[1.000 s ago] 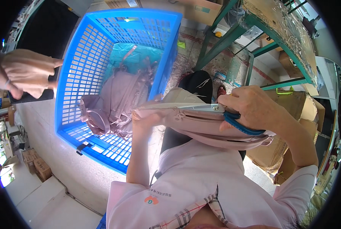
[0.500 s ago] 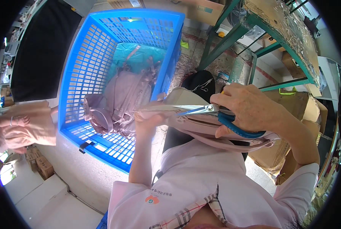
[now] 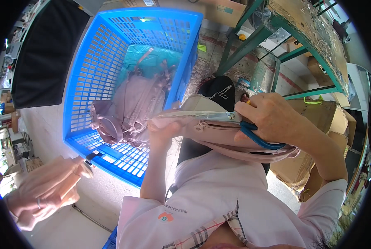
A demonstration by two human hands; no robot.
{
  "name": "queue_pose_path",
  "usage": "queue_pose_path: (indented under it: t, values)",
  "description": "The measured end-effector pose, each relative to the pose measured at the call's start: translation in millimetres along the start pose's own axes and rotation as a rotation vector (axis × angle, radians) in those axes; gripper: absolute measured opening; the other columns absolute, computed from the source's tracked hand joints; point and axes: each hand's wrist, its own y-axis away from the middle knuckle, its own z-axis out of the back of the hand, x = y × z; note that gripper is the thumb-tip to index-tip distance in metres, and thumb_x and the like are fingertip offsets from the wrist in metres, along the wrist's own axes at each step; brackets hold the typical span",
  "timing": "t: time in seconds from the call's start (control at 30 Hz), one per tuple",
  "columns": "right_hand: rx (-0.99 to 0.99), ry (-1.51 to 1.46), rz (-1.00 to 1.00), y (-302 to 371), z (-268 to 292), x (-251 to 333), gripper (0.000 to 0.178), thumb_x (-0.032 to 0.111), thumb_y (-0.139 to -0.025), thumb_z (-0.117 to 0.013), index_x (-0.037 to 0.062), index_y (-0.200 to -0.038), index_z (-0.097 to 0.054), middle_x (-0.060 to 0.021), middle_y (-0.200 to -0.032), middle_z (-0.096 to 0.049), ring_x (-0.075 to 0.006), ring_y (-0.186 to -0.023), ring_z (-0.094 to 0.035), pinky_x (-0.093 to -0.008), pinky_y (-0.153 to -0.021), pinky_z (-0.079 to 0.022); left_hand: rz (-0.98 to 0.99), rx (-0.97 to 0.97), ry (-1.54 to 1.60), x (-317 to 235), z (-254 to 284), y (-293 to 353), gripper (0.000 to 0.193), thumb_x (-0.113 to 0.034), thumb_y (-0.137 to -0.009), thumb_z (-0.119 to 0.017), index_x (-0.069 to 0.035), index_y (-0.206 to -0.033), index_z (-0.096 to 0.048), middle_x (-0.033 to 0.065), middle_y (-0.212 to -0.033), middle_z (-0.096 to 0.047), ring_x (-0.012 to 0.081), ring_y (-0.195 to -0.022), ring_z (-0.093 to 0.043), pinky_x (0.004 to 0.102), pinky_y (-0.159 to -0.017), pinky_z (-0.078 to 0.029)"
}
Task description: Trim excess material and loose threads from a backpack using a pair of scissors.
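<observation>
Scissors (image 3: 235,120) closing along the pink bag (image 3: 218,133) over the lap beside the blue basket (image 3: 86,83), right hand (image 3: 272,118) clenched in the blue handles, left hand (image 3: 164,128) pinching the bag's end; keeping fabric taut, blades away from fingertips.

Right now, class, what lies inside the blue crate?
Inside the crate lie pink bags on a teal plastic sheet. The bags cover part of the mesh floor; anything beneath them is hidden.

A co-worker's hands (image 3: 42,195) have dropped lower, away from the blue basket (image 3: 86,62).
</observation>
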Motion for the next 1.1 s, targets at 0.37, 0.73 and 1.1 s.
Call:
queue_pose_path:
  t: [0.37,0.73,1.1]
  values:
    - [-0.067,-0.06,0.014,-10,2,5,0.046,0.046,-0.066,-0.066,0.0068,-0.085,-0.051,-0.0109,-0.067,-0.049,-0.0273,-0.066,-0.052,-0.0368,-0.055,-0.043,0.039,0.029,-0.007,-4,-4,-1,0.043,-0.018,-0.064,-0.074,0.009,-0.093,-0.057,0.0142,-0.079,-0.063,0.0175,-0.069,-0.061,0.0264,-0.061,-0.049]
    - [0.047,-0.058,-0.037,-16,4,6,0.048,0.047,-0.07,-0.062,0.0025,-0.085,-0.052,-0.0178,-0.074,-0.055,-0.0323,-0.074,-0.056,-0.0398,-0.066,-0.045,0.063,0.087,-0.02,-4,-3,-4,0.037,-0.012,-0.066,-0.072,0.006,-0.096,-0.059,0.0173,-0.094,-0.062,0.0211,-0.084,-0.061,0.031,-0.076,-0.048]
    - [0.024,0.022,0.035,-16,-1,1,0.044,0.046,-0.073,-0.059,0.0036,-0.076,-0.048,-0.0143,-0.058,-0.052,-0.0293,-0.055,-0.056,-0.0369,-0.054,-0.045,0.089,0.027,-0.04,-12,-12,-2,0.033,-0.016,-0.066,-0.07,0.006,-0.089,-0.06,0.0107,-0.083,-0.062,0.0159,-0.076,-0.059,0.026,-0.069,-0.047]
